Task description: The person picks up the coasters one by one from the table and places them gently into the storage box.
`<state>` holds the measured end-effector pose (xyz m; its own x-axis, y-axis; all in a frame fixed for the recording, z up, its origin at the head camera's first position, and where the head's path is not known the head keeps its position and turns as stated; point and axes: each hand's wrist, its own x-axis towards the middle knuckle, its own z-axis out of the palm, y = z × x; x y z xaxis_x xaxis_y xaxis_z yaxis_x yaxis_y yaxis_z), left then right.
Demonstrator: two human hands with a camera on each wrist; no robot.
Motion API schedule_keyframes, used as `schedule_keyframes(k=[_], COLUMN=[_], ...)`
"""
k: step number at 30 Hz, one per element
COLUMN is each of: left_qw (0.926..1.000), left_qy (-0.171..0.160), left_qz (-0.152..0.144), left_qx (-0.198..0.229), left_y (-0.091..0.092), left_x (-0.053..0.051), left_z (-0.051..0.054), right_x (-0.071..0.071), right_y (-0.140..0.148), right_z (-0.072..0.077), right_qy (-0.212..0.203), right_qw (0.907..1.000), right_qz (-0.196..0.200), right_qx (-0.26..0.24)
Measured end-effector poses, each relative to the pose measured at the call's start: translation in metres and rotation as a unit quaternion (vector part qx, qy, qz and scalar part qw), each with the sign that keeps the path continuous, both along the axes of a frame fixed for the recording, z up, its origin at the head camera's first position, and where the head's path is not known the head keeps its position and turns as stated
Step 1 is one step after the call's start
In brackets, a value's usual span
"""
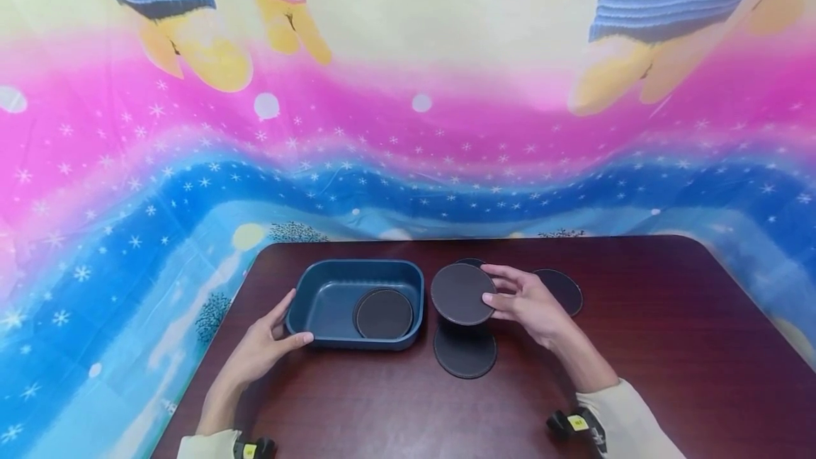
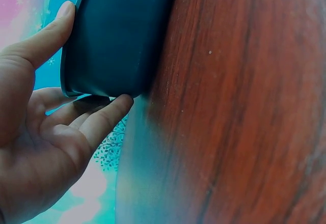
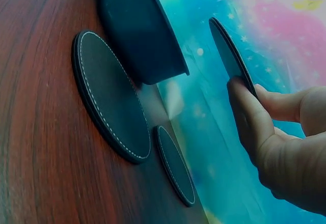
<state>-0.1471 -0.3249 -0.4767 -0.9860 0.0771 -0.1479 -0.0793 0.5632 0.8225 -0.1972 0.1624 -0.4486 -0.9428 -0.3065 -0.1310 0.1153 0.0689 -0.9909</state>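
Observation:
A dark blue rectangular plastic tub [image 1: 325, 314] stands on the table, a round dark coaster [image 1: 384, 314] lying inside at its right end. My left hand [image 1: 258, 349] holds the tub's left front corner, thumb [image 2: 60, 25] at the rim and fingers round the side. To the right of the tub, my right hand [image 1: 529, 303] pinches another round coaster [image 1: 462, 294] by its right edge, raised above the table. Below it lies a stitched coaster [image 3: 109, 96] on the wood. The held coaster partly covers one farther back [image 1: 470, 261].
One more coaster [image 1: 562, 292] lies behind the right hand, partly hidden by it. The dark red-brown wooden table [image 1: 688, 331] has rounded far corners. A colourful patterned cloth [image 1: 414, 161] hangs right behind the far edge.

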Motion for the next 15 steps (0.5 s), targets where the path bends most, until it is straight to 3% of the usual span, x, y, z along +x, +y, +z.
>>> schedule_keyframes(k=[15], left_qw=[1.0], left_qy=[-0.002], left_qz=[0.001], left_qx=[0.0], left_y=[-0.001], left_x=[0.0], left_z=[0.0], right_x=[-0.005], right_y=[-0.016], right_z=[-0.002], right_qy=[0.003], right_qw=[0.9998], right_qz=[0.009], right_qx=[-0.018])
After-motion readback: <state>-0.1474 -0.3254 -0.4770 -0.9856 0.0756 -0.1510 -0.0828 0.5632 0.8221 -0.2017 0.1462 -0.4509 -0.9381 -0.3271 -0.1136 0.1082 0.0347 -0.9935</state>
